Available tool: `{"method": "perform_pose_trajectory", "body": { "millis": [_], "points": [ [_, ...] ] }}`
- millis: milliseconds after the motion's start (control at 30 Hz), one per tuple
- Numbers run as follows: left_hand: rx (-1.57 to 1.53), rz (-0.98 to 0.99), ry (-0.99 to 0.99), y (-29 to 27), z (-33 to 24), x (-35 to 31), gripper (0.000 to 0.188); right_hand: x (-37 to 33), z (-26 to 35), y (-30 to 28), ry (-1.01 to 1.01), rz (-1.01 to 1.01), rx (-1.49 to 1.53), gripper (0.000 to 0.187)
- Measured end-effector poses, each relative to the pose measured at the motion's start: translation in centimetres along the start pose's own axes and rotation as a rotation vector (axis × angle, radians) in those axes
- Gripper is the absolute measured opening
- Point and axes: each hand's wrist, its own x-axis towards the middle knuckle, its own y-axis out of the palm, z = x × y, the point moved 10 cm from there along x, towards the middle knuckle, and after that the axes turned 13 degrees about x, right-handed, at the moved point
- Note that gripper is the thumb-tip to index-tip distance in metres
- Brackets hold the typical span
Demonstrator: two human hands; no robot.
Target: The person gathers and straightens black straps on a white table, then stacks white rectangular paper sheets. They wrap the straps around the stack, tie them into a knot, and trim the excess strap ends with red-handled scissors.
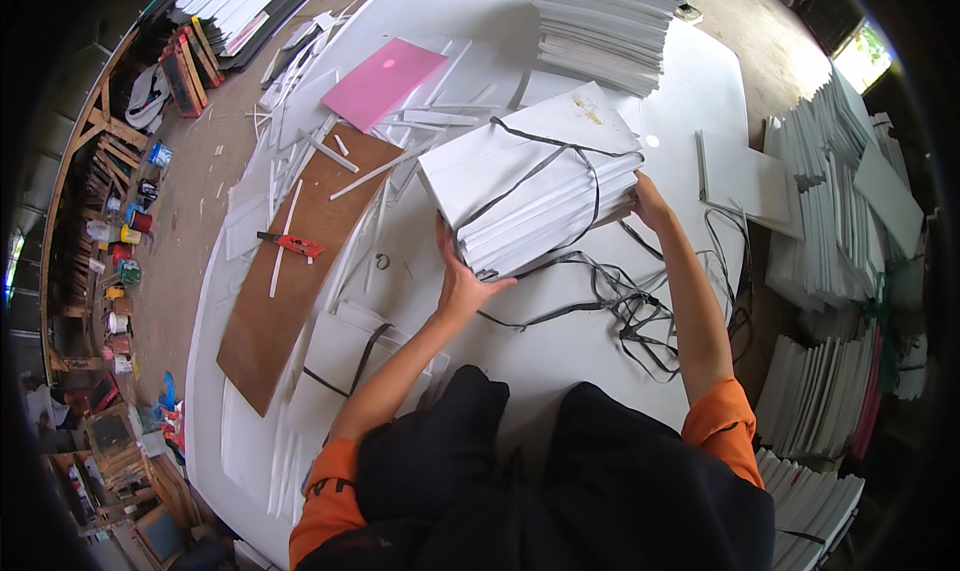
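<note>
Bundle [530, 166] of white boards, strapped and gripped at both ends

The bundle lies aslant above the middle of a white surface [545, 356], in front of the person and between the two hands. Its broad top face is turned upward and its layered edges face the person. A black strap [566, 148] crosses the top and runs down over these edges. The left hand [462, 276] is clasped on the near left corner, its fingers along the left end and its thumb spread apart from them below the near edge. The right hand [648, 201] is curled on the right end, its fingertips partly hidden. Whether the bundle touches the surface beneath cannot be told. Loose strap [640, 328] lies tangled to the near right.

Left of the bundle, a brown board [285, 321] carries a red cutter [295, 245], which lies across a thin white strip [291, 211]. A small ring [382, 262] lies between the brown board and the left hand. Farther off, a pink sheet [383, 83] lies among white offcuts [440, 118]. A tall stack [605, 26] stands beyond the bundle, and further boards [815, 396] are stacked at right. Pots [130, 235] line the left side.
</note>
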Motion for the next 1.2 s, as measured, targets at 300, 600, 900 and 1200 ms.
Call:
{"method": "perform_pose_trajectory", "body": {
  "millis": [300,600,900,1200],
  "points": [
    [0.036,0.177,-0.044,-0.3,2.4,1.2,0.129,-1.7,-1.6,0.5,-0.057,0.066,-0.013,0.049],
    [0.059,0.198,-0.027,-0.1,3.7,1.0,0.115,-2.0,-2.4,0.1,-0.078,0.021,-0.054,0.052],
    [-0.099,0.200,-0.234,0.3,8.0,-0.1,0.099,-2.3,-2.6,0.3,-0.203,0.081,-0.133,0.049],
    [0.140,-0.032,-0.009,-8.9,2.9,4.8,0.089,-11.4,9.1,5.6,-0.592,0.077,-0.497,0.049]
  ]
}}
